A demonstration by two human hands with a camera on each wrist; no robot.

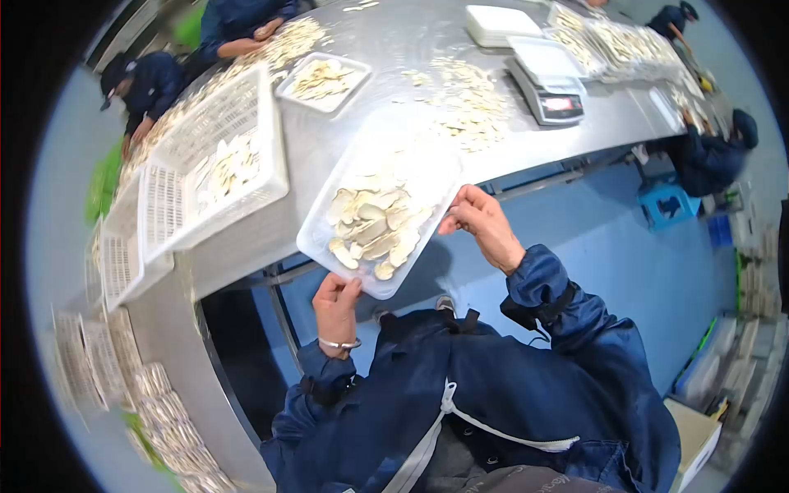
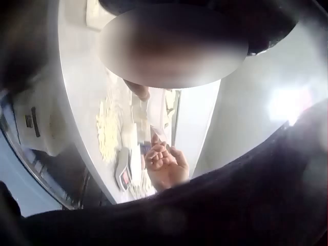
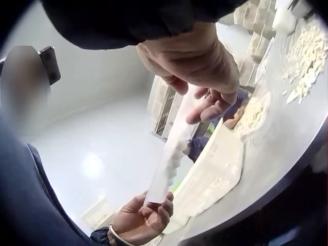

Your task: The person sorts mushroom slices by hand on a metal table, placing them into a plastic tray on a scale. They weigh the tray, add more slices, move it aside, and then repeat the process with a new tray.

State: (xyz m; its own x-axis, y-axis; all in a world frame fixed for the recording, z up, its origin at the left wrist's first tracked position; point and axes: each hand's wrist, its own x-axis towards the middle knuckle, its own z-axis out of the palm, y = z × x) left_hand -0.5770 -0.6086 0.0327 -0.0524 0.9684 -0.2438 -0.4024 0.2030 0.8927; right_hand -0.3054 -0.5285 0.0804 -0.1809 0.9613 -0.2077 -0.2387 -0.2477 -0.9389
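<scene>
A white plastic tray of pale dried slices, like sliced mushroom, is held in front of the body by both hands. My left hand, with a bracelet at the wrist, pinches the near-left corner between thumb and fingers. At the right side, my right hand pinches the rim with its thumb and curled fingers. The right wrist view shows the tray edge-on, with the left hand at its lower end and the right hand at the upper end.
On the steel table stand a white basket with slices, a smaller tray and a scale. A pile of loose slices lies mid-table. Several people in dark clothes work around it. A blue stool stands right.
</scene>
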